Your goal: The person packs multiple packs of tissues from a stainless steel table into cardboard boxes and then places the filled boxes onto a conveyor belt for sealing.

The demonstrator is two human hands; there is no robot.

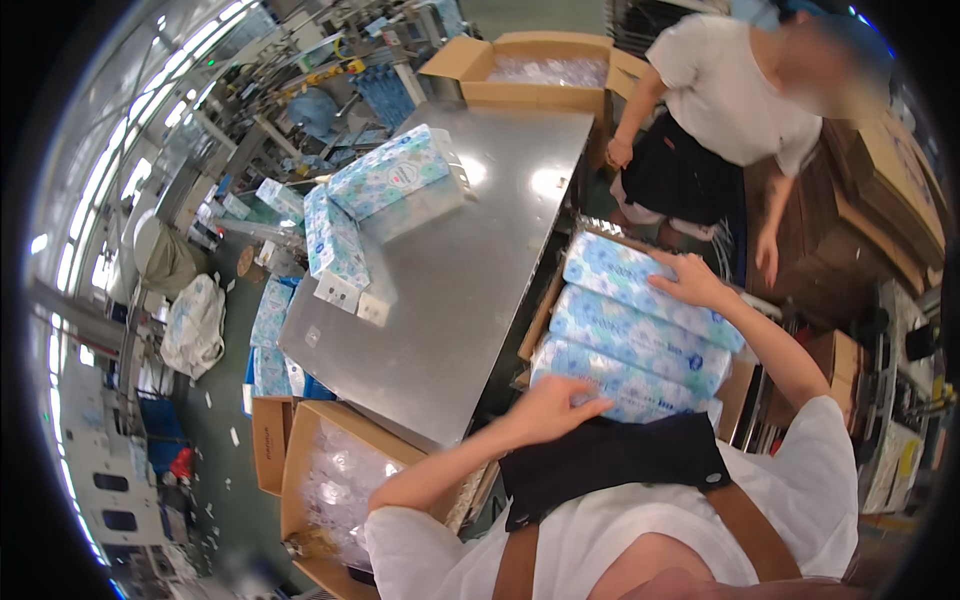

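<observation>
Three blue-and-white floral tissue packs in clear film lie side by side in a cardboard box (543, 318) in front of me. They are a far pack (612, 262), a middle pack (625, 325) and a near pack (625, 378). My left hand (550, 408) rests at the left end of the near pack, its fingers stretched out and thumb apart. On top of the far pack, toward its right half, lies my right hand (692, 280) with fingers spread. Neither hand is wrapped round a pack. My body hides the near side of the box.
A steel table (450, 270) to the left bears more packs (395, 172). An open carton of clear plastic (345, 480) stands at lower left, another carton (535, 95) beyond the table. A co-worker (735, 95) stands at far right, near stacked flat cardboard (860, 190).
</observation>
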